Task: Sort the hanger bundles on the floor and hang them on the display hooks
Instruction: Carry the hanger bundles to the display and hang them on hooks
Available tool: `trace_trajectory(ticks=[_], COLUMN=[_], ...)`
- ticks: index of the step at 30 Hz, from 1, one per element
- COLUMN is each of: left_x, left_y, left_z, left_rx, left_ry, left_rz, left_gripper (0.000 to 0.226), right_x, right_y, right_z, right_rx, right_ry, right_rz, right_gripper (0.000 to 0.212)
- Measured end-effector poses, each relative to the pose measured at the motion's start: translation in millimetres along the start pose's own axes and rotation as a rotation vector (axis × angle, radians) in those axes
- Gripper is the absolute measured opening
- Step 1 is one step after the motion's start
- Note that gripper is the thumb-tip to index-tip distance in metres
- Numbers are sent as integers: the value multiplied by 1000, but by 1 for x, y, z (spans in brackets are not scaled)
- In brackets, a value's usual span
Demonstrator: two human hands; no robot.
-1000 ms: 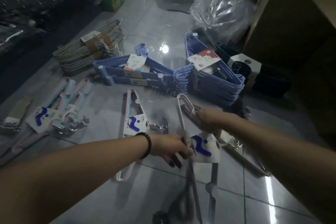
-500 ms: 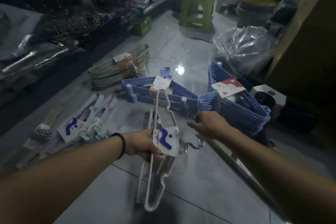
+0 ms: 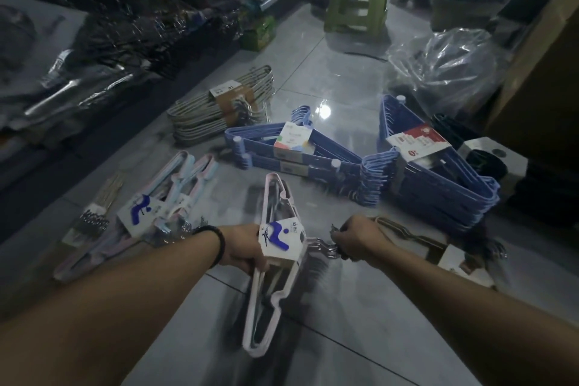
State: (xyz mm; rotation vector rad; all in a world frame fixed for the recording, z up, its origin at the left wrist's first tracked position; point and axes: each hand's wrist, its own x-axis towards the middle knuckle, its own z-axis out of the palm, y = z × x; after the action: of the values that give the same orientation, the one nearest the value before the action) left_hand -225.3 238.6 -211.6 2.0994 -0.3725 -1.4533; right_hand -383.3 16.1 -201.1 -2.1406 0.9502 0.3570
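Hangers in a pink bundle (image 3: 272, 263) hang above the floor (image 3: 360, 323), light and stiff. Left hand (image 3: 242, 249) closes its grip at the card sleeve; right hand (image 3: 354, 240) pinches the slick metal hooks (image 3: 324, 248), likely the surest hold for hanging.

Pink hanger bundle (image 3: 272, 263): lifted off floor, held by left hand (image 3: 242, 247); right hand (image 3: 355, 238) shifted onto metal hooks (image 3: 322, 248).
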Motion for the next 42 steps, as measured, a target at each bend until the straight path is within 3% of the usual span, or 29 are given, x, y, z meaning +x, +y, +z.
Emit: trace_trajectory(ticks=[5, 8, 11, 13, 15, 19, 21, 23, 26, 33, 37, 40, 42], left_x=[13, 14, 9, 3, -5, -21, -35, -44, -49, -43, -54, -59, -63], left_y=[-3, -1, 3, 1, -7, -39, -59, -82, -123, -151, -147, -156, -159], left_z=[18, 23, 19, 4, -18, -81, -110, -132, -152, -162, -161, -157, -153], left_rx=[316, 407, 443, 368, 258, 347, 399, 515, 522, 380, 532, 582, 615], left_ry=[209, 262, 199, 83, 97, 611, 811, 913, 891, 882, 854, 804, 835], left_rz=[30, 38, 49, 48, 50, 131, 35, -160, -388, -413, -443, -412, -357], left_gripper=[36, 37, 41, 53, 67, 33, 29, 44, 70, 37, 48, 73, 52], right_x=[-1, 3, 1, -2, -5, -4, -4, -7, -13, -12, -10, -6, -8], right_y=[-7, -2, -4, -10, -23, -70, -97, -119, -140, -150, -145, -142, -142], right_z=[2, 4, 2, 3, 4, 14, 28, 46, 73, 107, 112, 109, 101], right_rx=[-204, -161, -224, -386, -498, -323, -300, -313, -318, -162, -44, 40, 51], right_ry=[-88, -79, -51, 71, 207, 187, 130, 67, -12, -98, -127, -142, -139], right_rz=[34, 42, 23, -60, -185, -382, -410, -453, -498, -451, -379, -311, -314], right_gripper=[31, 30, 27, 26, 32, 27, 24, 26, 28, 27, 21, 21, 22])
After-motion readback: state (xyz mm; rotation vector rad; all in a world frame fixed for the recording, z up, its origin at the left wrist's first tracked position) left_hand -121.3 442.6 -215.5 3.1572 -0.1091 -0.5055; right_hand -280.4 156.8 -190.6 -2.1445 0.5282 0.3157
